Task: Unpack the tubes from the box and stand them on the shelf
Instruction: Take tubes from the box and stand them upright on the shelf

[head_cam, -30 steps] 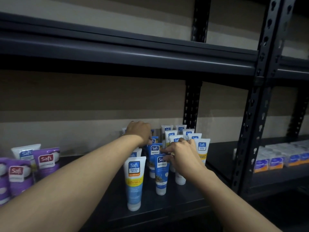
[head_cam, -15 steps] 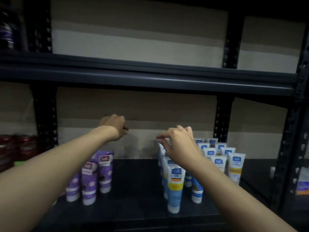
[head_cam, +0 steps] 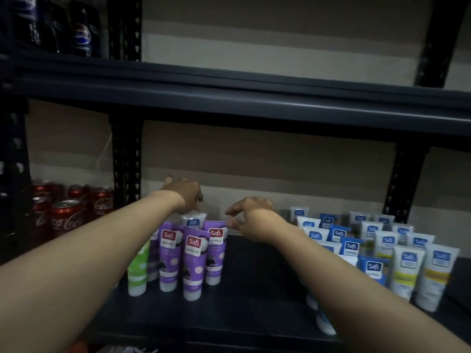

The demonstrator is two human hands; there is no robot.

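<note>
A dark metal rack fills the view. Its lower shelf (head_cam: 242,301) carries the tubes, and the upper shelf (head_cam: 229,98) crosses above them. Both bare forearms reach in from the bottom corners toward the back of the lower shelf.

On the right half of that shelf stands a large block of white and blue tubes (head_cam: 387,250), cap down, in several rows running from the front edge to the wall. The right forearm crosses in front of its nearest left tubes. On the left stands a smaller cluster of purple tubes (head_cam: 193,258), also cap down, with a green tube (head_cam: 139,266) just beside them on their left. A bare strip of shelf lies between the two groups.

Red cola cans (head_cam: 66,220) sit beyond the rack post at the far left. Dark soda bottles (head_cam: 82,34) stand on the upper shelf above them.

Behind the purple cluster one white tube (head_cam: 194,221) with a blue label stands upright, its flat top directly under the left hand (head_cam: 184,196). That hand's fingers (head_cam: 200,200) curl down and reach the tube's top edge. Whether they pinch it or only touch it, I cannot tell.

The right hand (head_cam: 252,220) hovers over the bare strip, its fingers (head_cam: 233,211) loosely curled with the thumb apart from them, grasping nothing. Its fingertips are just beside the top corner of the rightmost purple tube, and contact is not clear.
</note>
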